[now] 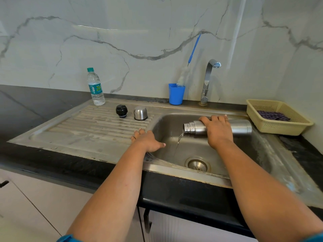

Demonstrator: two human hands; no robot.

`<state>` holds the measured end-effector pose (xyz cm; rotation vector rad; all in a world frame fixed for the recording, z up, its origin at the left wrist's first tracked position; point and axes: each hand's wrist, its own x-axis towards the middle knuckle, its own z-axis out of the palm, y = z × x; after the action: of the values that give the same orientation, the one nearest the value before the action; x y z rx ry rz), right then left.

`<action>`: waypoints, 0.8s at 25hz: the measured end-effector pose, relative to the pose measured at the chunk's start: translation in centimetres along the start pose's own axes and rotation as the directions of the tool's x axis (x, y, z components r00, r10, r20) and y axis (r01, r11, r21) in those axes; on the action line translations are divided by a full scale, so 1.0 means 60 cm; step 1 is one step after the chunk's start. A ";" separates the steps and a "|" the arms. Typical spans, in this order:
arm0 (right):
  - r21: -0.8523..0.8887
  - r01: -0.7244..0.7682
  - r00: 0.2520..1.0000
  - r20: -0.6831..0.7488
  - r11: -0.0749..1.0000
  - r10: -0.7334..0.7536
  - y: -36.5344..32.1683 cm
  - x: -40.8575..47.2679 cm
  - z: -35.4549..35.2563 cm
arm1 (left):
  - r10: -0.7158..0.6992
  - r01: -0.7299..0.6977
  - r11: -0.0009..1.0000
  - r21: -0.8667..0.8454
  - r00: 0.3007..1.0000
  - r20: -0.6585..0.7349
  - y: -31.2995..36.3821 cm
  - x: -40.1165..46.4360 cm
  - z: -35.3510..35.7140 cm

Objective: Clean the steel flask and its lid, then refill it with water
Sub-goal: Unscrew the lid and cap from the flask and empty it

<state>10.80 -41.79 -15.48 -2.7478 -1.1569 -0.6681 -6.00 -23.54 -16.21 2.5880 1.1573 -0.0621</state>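
Observation:
My right hand [217,131] grips the steel flask [241,126], which lies on its side over the sink basin [227,165] with its open mouth to the left. A thin stream of water [179,141] runs from the mouth down into the basin. My left hand [147,141] rests flat on the sink's edge beside the basin, holding nothing. On the ribbed draining board [78,130] stand the black inner stopper [121,111] and the steel cap [140,113], side by side.
A clear plastic water bottle [95,87] stands at the back of the draining board. A blue cup [176,93] holds a blue-handled bottle brush [193,49] next to the tap [208,79]. A beige basket [277,117] with a dark cloth sits at the right.

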 end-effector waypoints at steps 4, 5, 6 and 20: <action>0.008 0.003 1.000 0.007 1.000 -0.003 0.000 -0.001 -0.003 | 0.001 -0.001 1.000 -0.003 1.000 0.000 0.001 0.000 0.000; 0.008 0.003 1.000 0.009 1.000 -0.004 0.000 -0.001 -0.003 | 0.001 -0.001 1.000 -0.003 1.000 -0.002 0.001 -0.001 0.000; 0.008 0.004 1.000 0.010 1.000 -0.004 -0.001 0.000 -0.003 | 0.001 -0.001 1.000 -0.004 1.000 -0.004 0.001 -0.001 0.000; -0.007 0.007 1.000 -0.005 1.000 -0.007 -0.001 -0.002 -0.002 | 0.001 -0.001 1.000 0.004 1.000 0.000 0.000 0.001 0.001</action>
<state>10.62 -41.84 -15.41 -2.7470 -1.1667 -0.6802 -5.94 -23.53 -16.28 2.5915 1.1572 -0.0643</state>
